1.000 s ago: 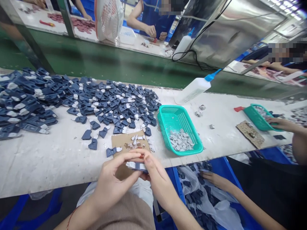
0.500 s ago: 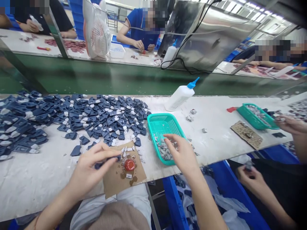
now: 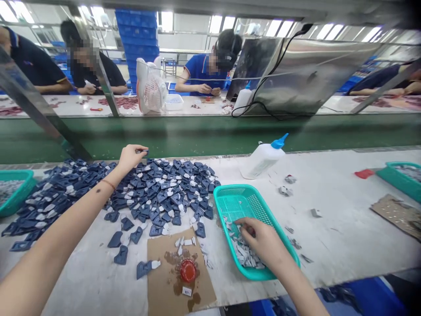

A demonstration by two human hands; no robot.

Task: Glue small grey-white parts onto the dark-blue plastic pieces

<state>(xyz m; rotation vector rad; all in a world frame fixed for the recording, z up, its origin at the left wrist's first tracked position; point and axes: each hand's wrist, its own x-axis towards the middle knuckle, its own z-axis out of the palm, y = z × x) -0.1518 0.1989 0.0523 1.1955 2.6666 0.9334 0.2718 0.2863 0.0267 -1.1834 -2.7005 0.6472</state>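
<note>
My left hand (image 3: 132,159) is raised over the far edge of a heap of dark blue plastic pieces (image 3: 167,193), many with pale grey tabs. Between its thumb and fingers it pinches one dark blue piece (image 3: 144,152), mostly hidden. My right hand (image 3: 261,239) reaches into a green perforated basket (image 3: 226,186), fingers curled in at the small grey parts (image 3: 245,254); what its fingertips hold is hidden. On a cardboard sheet (image 3: 161,289) sit a red cap-like dish (image 3: 188,270) ringed by wet stains, and a small pale labelled tab (image 3: 187,291).
A white squeeze bottle (image 3: 263,160) with a blue nozzle stands tilted behind the basket. Loose grey bits (image 3: 285,191) lie to its right. Another green basket (image 3: 28,184) is at the left edge. People work across the green partition (image 3: 197,131).
My left hand has gone from above the cardboard to the far side of the heap. My right hand has lowered into the basket, its fingers closing. The camera view has levelled and shifted.
</note>
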